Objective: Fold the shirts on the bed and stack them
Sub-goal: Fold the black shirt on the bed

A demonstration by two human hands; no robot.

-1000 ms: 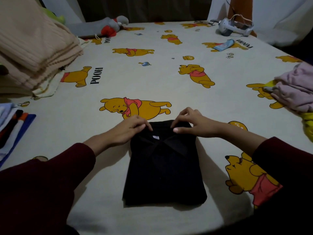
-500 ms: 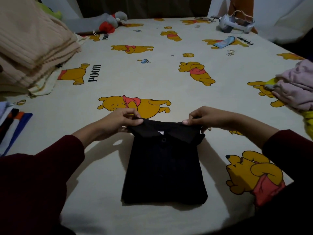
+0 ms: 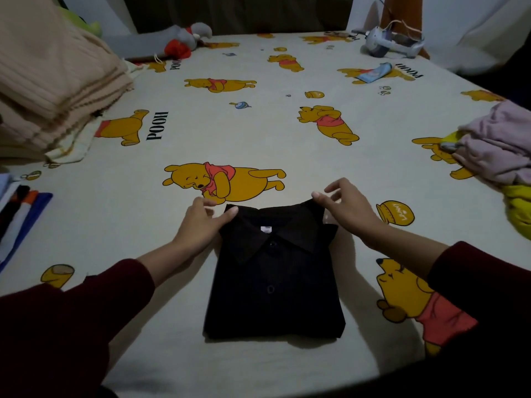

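Note:
A black collared shirt [image 3: 273, 285] lies folded into a neat rectangle on the bed, collar facing away from me, a white label showing at the neck. My left hand [image 3: 201, 222] holds the far left corner at the collar, thumb on top of the cloth. My right hand [image 3: 344, 208] pinches the far right corner of the collar between thumb and fingers. A stack of folded shirts [image 3: 17, 216] with white, black, orange and blue edges sits at the left edge. Unfolded pink and yellow clothes [image 3: 500, 150] are heaped at the right.
The bed sheet [image 3: 201, 133] is cream with yellow bear prints. A folded beige blanket [image 3: 48, 81] is piled at the far left, a grey and red plush toy [image 3: 184, 41] lies at the back, and a headset with cable [image 3: 390, 44] at the back right.
Both hands moved from the middle of the collar out to its two far corners. The collar now lies spread flat and the shirt's top edge is straighter.

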